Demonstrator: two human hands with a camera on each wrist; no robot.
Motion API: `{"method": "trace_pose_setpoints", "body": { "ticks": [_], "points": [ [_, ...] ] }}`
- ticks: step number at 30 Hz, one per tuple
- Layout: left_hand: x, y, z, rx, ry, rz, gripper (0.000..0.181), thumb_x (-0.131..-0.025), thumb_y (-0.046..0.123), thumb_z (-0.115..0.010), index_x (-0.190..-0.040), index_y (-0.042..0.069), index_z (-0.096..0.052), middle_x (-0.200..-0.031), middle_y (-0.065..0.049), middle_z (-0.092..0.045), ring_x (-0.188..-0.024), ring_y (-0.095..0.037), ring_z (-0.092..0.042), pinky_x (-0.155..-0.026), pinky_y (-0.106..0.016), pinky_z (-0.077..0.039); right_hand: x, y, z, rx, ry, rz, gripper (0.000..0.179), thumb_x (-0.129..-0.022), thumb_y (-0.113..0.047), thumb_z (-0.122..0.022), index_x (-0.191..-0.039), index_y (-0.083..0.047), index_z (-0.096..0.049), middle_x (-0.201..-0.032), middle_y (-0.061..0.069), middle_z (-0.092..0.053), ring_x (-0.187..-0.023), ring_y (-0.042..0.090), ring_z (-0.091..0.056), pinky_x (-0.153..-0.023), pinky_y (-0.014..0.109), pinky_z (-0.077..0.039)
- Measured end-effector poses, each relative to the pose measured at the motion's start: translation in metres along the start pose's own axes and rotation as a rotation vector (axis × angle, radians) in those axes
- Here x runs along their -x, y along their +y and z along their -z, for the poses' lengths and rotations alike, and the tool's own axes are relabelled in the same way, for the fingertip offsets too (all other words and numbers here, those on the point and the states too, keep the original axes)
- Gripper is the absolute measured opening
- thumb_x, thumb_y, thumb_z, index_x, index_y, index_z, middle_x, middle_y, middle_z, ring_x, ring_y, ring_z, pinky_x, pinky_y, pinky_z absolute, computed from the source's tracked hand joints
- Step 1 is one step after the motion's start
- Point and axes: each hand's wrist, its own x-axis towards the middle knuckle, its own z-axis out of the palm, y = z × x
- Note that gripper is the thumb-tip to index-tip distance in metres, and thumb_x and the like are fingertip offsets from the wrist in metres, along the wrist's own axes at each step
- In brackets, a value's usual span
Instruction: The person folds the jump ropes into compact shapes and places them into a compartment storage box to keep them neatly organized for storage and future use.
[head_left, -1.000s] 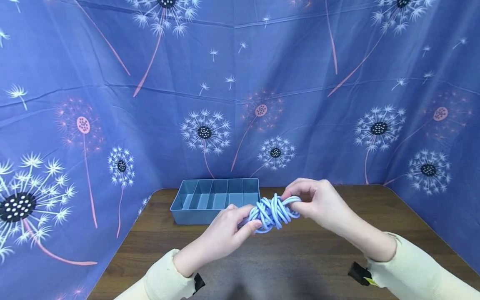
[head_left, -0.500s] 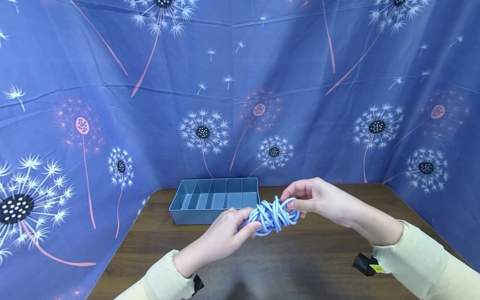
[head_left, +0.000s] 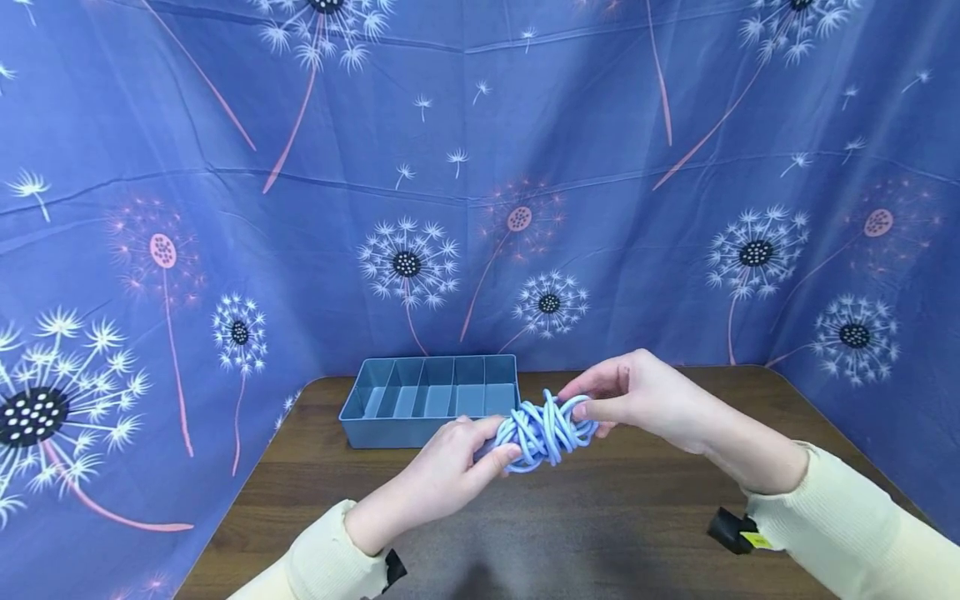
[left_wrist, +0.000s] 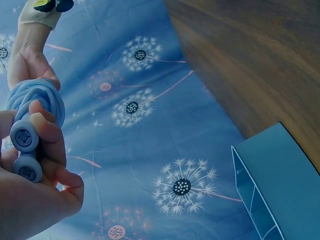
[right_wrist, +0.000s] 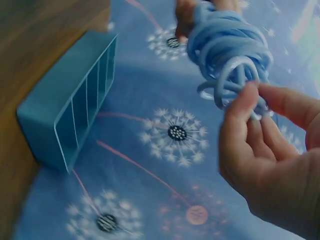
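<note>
A light blue jump rope [head_left: 543, 432] is wound into a thick bundle and held above the table between both hands. The left hand [head_left: 450, 465] grips its left end, thumb in front. In the left wrist view two round handle ends [left_wrist: 24, 136] poke out of that hand, side by side. At the bundle's other end, the right hand [head_left: 648, 404] pinches the cord loops between thumb and fingers. Up close in the right wrist view, the thumb [right_wrist: 242, 102] lies against a loop at the tip of the bundle. Part of the handles is hidden by the left hand and the coils.
Behind the left hand, a blue-grey box [head_left: 397, 434] with several narrow compartments stands at the back of the brown wooden table [head_left: 600, 517]. A blue dandelion-print cloth [head_left: 637, 275] hangs behind the table and along its sides.
The right hand's fingers have shifted on the end loop, which sits closer to the bundle now. Its wrist and sleeve moved slightly right. The left hand has stayed nearly still.
</note>
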Motion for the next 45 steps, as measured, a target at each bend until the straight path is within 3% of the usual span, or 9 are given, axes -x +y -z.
{"method": "trace_pose_setpoints", "body": {
  "ticks": [3, 6, 10, 18, 25, 31, 37, 41, 45],
  "points": [
    [0.0, 0.001, 0.0, -0.04, 0.024, -0.01, 0.021, -0.097, 0.035, -0.051, -0.081, 0.022, -0.057, -0.064, 0.017, -0.053, -0.058, 0.001, -0.043, -0.065, -0.02, -0.036, 0.002, -0.002, -0.013, 0.357, 0.227, 0.209, 0.013, -0.078, -0.007, -0.071, -0.09, -0.012, -0.072, -0.073, -0.007, -0.069, -0.058, 0.006, -0.059, -0.054, 0.024, -0.049],
    [0.0, 0.003, 0.0, -0.026, 0.043, -0.005, 0.021, -0.097, 0.034, -0.051, -0.082, 0.022, -0.057, -0.065, 0.018, -0.053, -0.06, 0.001, -0.043, -0.064, -0.02, -0.037, 0.002, -0.001, -0.024, 0.65, 0.47, 0.462, 0.021, -0.069, 0.001, -0.07, -0.078, -0.018, -0.068, -0.068, -0.014, -0.061, -0.056, 0.0, -0.05, -0.05, 0.015, -0.04],
    [-0.001, 0.005, 0.0, 0.027, 0.053, 0.007, 0.019, -0.098, 0.032, -0.051, -0.085, 0.021, -0.058, -0.067, 0.017, -0.057, -0.061, 0.002, -0.046, -0.063, -0.019, -0.038, -0.002, 0.004, -0.034, 0.804, 0.628, 0.732, 0.023, -0.067, 0.008, -0.064, -0.081, -0.01, -0.06, -0.077, -0.006, -0.057, -0.062, 0.003, -0.048, -0.053, 0.013, -0.039],
    [-0.002, 0.009, 0.001, 0.082, 0.07, 0.023, 0.016, -0.097, 0.029, -0.052, -0.088, 0.018, -0.059, -0.068, 0.013, -0.06, -0.062, 0.0, -0.048, -0.055, -0.018, -0.04, -0.006, 0.01, -0.043, 0.721, 0.734, 0.835, 0.018, -0.084, -0.003, -0.044, -0.083, -0.005, -0.062, -0.089, 0.004, -0.06, -0.07, 0.009, -0.054, -0.057, 0.014, -0.042],
    [-0.001, 0.008, -0.001, 0.111, 0.101, 0.002, 0.015, -0.097, 0.027, -0.052, -0.087, 0.016, -0.058, -0.068, 0.01, -0.061, -0.06, 0.002, -0.05, -0.052, -0.018, -0.04, -0.002, 0.007, -0.042, 0.625, 0.773, 0.812, 0.018, -0.075, 0.004, -0.06, -0.083, -0.008, -0.07, -0.085, 0.0, -0.064, -0.061, 0.003, -0.051, -0.055, 0.011, -0.042],
    [0.0, 0.009, -0.004, 0.209, 0.107, -0.006, 0.014, -0.097, 0.023, -0.052, -0.09, 0.012, -0.058, -0.07, 0.003, -0.062, -0.06, 0.002, -0.053, -0.051, -0.018, -0.045, -0.006, 0.009, -0.044, 0.694, 0.9, 0.885, 0.014, -0.083, -0.008, -0.053, -0.086, -0.003, -0.066, -0.078, 0.001, -0.063, -0.059, 0.005, -0.05, -0.053, 0.013, -0.042],
    [0.0, 0.011, -0.006, 0.132, 0.147, -0.027, 0.014, -0.097, 0.025, -0.053, -0.087, 0.015, -0.058, -0.069, 0.008, -0.062, -0.062, 0.002, -0.051, -0.054, -0.017, -0.041, -0.01, 0.015, -0.05, 0.774, 0.952, 0.963, 0.017, -0.091, -0.008, -0.044, -0.091, 0.004, -0.055, -0.078, 0.008, -0.055, -0.059, 0.01, -0.047, -0.052, 0.019, -0.04],
    [0.0, 0.012, -0.006, 0.134, 0.143, -0.026, 0.015, -0.097, 0.025, -0.052, -0.087, 0.015, -0.058, -0.069, 0.008, -0.061, -0.062, 0.002, -0.051, -0.054, -0.017, -0.041, -0.011, 0.016, -0.053, 0.778, 0.957, 1.006, 0.016, -0.088, -0.002, -0.04, -0.084, 0.003, -0.054, -0.08, 0.011, -0.058, -0.067, 0.018, -0.055, -0.058, 0.024, -0.044],
    [0.001, 0.012, -0.006, 0.146, 0.137, -0.031, 0.015, -0.097, 0.025, -0.052, -0.087, 0.015, -0.058, -0.069, 0.007, -0.061, -0.062, 0.002, -0.052, -0.053, -0.016, -0.042, -0.014, 0.007, -0.052, 0.749, 1.02, 1.158, 0.02, -0.087, -0.001, -0.047, -0.07, 0.004, -0.057, -0.071, 0.013, -0.058, -0.06, 0.022, -0.054, -0.054, 0.026, -0.043]
  ]
}}
